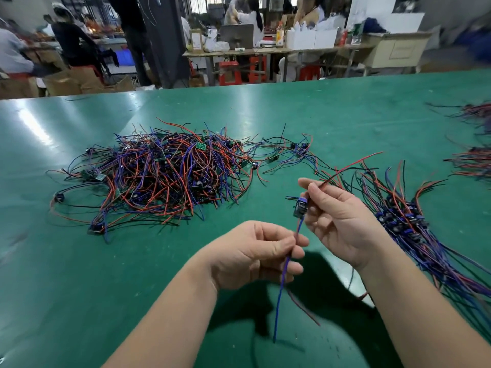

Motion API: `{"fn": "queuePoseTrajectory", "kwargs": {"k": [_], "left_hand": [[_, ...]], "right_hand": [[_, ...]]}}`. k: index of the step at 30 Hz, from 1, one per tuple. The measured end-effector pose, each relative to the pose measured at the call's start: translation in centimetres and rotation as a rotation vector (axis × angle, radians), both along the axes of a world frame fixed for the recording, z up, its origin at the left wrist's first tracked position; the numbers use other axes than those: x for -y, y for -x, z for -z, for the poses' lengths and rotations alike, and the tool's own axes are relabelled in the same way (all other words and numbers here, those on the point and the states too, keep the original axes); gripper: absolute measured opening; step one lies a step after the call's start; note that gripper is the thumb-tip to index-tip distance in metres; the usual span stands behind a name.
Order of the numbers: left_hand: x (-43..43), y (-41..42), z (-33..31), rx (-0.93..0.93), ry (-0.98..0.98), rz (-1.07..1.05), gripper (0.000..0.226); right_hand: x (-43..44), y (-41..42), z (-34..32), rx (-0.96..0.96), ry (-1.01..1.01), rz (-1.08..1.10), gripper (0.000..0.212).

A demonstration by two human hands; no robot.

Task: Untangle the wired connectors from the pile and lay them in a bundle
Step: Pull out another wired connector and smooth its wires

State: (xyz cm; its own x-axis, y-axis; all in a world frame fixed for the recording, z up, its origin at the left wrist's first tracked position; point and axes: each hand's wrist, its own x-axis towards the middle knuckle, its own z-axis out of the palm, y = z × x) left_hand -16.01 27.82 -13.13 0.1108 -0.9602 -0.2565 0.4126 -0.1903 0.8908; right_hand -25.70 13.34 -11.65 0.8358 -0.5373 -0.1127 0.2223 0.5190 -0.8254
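Green table (292, 115): big pile (159, 179) at ten o'clock, smaller bundle (409, 221) at three. Left hand (255, 253) and right hand (340, 221) pinch wires of one connector (300, 207); most looks undone.

Glossy green table (292, 115). Mixed red, blue, purple and black pile (164, 176), dotted with small green circuit boards (201, 146). Blue-and-black connector (300, 207) with trailing blue wire (280, 296) and red wire (353, 166). Neighbouring bundle (403, 216) in matching red, blue, black. Red stools (229, 73) behind.
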Motion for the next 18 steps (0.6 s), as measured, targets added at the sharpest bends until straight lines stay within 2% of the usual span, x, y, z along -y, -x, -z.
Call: {"fn": "queuePoseTrajectory", "kwargs": {"k": [2,6,9,13,17,18], "left_hand": [[0.2,0.2,-0.2,0.037,-0.038,-0.036,0.011],[1.1,0.3,0.1,0.075,-0.025,-0.355,0.025],[1.3,0.3,0.3,0.069,-0.019,-0.445,0.025],[1.1,0.3,0.1,0.116,-0.054,-0.386,0.018],[0.7,0.4,-0.2,0.226,-0.044,-0.244,0.004],[0.6,0.5,-0.3,0.266,-0.038,-0.201,0.008]], "right_hand": [[0.0,0.0,0.3,-0.042,0.071,0.006,0.013],[-0.5,-0.4,1.2,-0.144,0.288,0.024,0.018],[-0.6,-0.5,1.5,-0.178,0.333,-0.018,0.016],[-0.1,0.0,1.1,-0.248,0.374,-0.082,0.013],[1.4,0.3,0.5,-0.257,0.258,0.073,0.009],[1.9,0.5,0.3,-0.250,0.216,0.125,0.006]]}}
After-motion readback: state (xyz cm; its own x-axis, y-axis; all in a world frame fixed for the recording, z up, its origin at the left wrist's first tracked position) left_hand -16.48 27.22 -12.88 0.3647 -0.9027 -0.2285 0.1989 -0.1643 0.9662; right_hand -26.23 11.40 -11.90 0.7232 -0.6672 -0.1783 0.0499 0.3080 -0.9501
